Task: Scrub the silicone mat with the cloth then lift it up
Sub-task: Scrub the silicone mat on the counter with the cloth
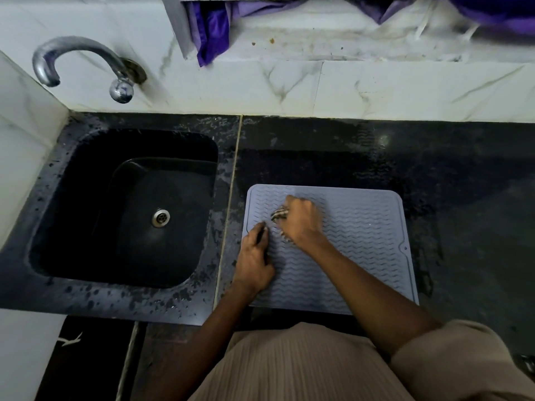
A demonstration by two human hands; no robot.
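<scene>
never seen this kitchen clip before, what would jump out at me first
The pale ridged mat on the dark counter right of the sink stands out most. On it, the right hand grips a bunched cloth near the mat's far left part, while the left hand rests on its left edge. The curved tap sticks out of the wall above the sink.

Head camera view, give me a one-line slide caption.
Right hand scrubs the grey silicone mat with a bunched cloth while the left hand steadies it beside the sink.
</scene>
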